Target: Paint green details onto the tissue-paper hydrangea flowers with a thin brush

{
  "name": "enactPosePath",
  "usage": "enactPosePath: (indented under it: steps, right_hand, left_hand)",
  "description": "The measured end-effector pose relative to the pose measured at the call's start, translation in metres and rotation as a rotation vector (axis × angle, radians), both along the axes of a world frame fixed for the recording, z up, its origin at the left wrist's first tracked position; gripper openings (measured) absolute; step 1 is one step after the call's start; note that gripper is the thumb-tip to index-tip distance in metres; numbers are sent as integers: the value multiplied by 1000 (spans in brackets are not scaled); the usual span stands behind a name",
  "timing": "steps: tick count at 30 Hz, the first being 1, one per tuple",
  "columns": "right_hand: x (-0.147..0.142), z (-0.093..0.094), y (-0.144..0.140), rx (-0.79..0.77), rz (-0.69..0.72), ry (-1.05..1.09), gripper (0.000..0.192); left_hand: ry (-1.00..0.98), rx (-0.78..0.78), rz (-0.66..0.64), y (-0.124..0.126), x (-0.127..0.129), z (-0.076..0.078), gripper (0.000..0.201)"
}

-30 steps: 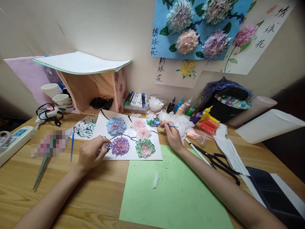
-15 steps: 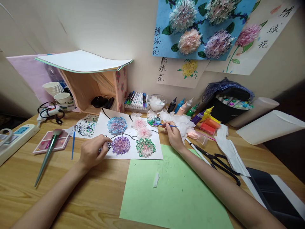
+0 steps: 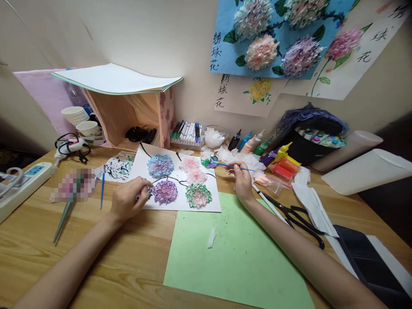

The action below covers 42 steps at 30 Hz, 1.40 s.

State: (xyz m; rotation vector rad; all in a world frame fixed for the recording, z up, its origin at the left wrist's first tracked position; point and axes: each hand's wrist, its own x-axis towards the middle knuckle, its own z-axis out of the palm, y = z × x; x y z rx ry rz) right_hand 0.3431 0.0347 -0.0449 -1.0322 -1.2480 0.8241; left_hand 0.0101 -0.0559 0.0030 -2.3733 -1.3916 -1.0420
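On wooden table (image 3: pixel 138 262), R hand (image 3: pixel 242 181) pinches blue brush (image 3: pixel 224 164) just R of flower sheet (image 3: pixel 182 202), long axis approx. crosswise, tip pointing L to palette (image 3: pixel 208 160) at sheet's far R corner; L hand (image 3: pixel 130 197) curled at sheet's L edge, can't tell if gripping.

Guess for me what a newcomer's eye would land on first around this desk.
Probably the blue poster high on the wall, with its four big, fluffy flowers. Next might come the white sheet on the wooden table, with its colourful, textured blossoms. Just right of that, the right hand holds a thin blue brush, pointing toward a small paint-smeared dish.
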Motion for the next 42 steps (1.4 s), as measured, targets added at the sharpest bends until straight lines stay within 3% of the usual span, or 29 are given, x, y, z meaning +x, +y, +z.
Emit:
enactPosePath:
  steps: [5, 10, 13, 17, 21, 42]
  right_hand:
    - [1, 4, -36, -73, 39, 206, 15]
    - [6, 5, -90, 15, 149, 96, 16]
    - [6, 4, -105, 129, 198, -29, 18]
    - [4, 3, -106, 237, 239, -174, 20]
    - [5, 2, -105, 246, 261, -239, 20]
    - [7, 1, -103, 244, 240, -136, 18]
  left_hand:
    - [6, 13, 8, 1, 0, -1, 24]
    - [-4, 22, -4, 1, 0, -2, 22]
    - [-8, 1, -2, 0, 1, -2, 22]
    - [2, 10, 7, 0, 2, -2, 23]
    - [-3, 19, -19, 2, 0, -4, 22]
    - [23, 29, -49, 3, -2, -5, 21]
